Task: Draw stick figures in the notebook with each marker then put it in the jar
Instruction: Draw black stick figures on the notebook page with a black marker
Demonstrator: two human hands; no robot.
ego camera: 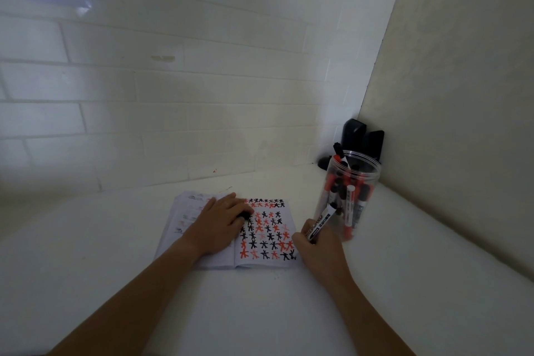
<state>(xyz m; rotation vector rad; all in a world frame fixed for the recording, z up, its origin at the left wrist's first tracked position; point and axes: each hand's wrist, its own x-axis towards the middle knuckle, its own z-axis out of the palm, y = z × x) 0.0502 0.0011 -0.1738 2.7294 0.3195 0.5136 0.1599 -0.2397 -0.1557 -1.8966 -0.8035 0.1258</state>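
Jar (348, 182) right of notebook (231, 234), markers (349, 205) inside.

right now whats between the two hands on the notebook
In the head view, the left hand and right hand are parted by the notebook page's red and black stick figures; nothing else lies there.

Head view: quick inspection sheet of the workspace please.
Surface: white table, bare apart from the items below.
Job's things: open notebook, right page filled with black and orange-red stick figures; clear jar right of it, holding many markers.
Clutter: black objects in the corner behind the jar; what they are is unclear.
Grips: left hand flat on the notebook with a small black object, possibly a cap, under its fingers; right hand holds a marker at the page's lower right.
Cables: nothing seen.
Surroundings: white tiled wall, plain wall on the right.
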